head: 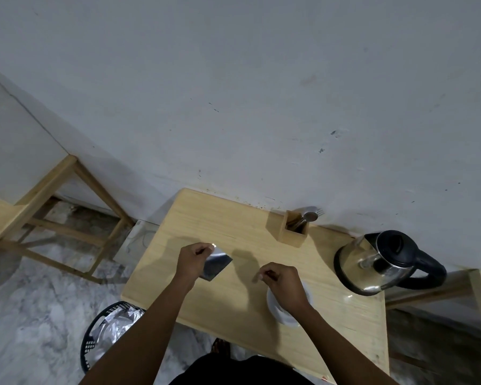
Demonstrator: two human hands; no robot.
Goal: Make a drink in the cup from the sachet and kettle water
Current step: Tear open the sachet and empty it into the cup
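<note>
While the left hand (194, 258) pinches the silver sachet (216, 265) by its top edge, the right hand (280, 282) hovers with fingertips pressed together, perhaps on a torn strip too small to tell.

Sachet hangs above the wooden table (233, 295), left of the white cup (285, 315), which sits partly under the right wrist. Judged light, thin, crinkly, slick foil: grip near one upper corner, firmly. Kettle (372, 263) stands well apart at right; likely heavy, take by handle.

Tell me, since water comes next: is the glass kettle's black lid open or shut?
Shut. The glass kettle stands upright on the wooden table, its black lid sitting flat over the top, with no gap showing.
</note>
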